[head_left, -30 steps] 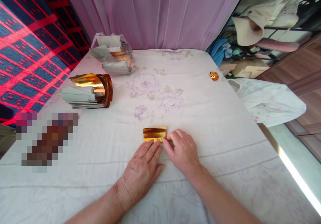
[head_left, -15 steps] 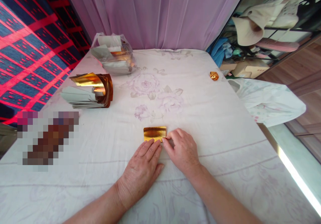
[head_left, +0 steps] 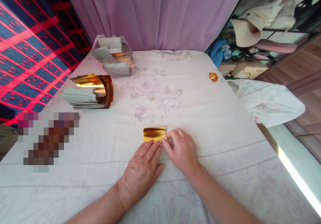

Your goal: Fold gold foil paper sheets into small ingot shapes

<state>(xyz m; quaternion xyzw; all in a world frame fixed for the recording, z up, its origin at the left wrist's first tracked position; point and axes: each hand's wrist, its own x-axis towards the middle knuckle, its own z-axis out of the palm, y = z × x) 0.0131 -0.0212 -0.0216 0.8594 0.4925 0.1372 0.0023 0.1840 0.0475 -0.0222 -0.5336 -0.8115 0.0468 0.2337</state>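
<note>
A small sheet of shiny gold foil paper (head_left: 154,132) lies on the cloth in front of me, its near edge under my fingertips. My left hand (head_left: 141,170) rests palm down with fingers stretched out, the tips pressing on that near edge. At the sheet's right end, my right hand (head_left: 183,148) has curled fingers; its thumb touches the near right corner and its forefinger sits at the right edge. The thumb and forefinger grip the paper there. Whatever lies beneath the left fingertips is hidden.
A stack of bent gold foil papers (head_left: 100,93) stands at the left, with a clear plastic bag (head_left: 112,58) of more papers behind it. A small folded gold piece (head_left: 213,76) sits near the right edge. Beyond that edge hangs a white bag (head_left: 273,100). One left patch is blurred.
My right thumb and forefinger have shifted slightly at the paper's right corner, where the raised edge now looks flatter. My left hand stays in place.
</note>
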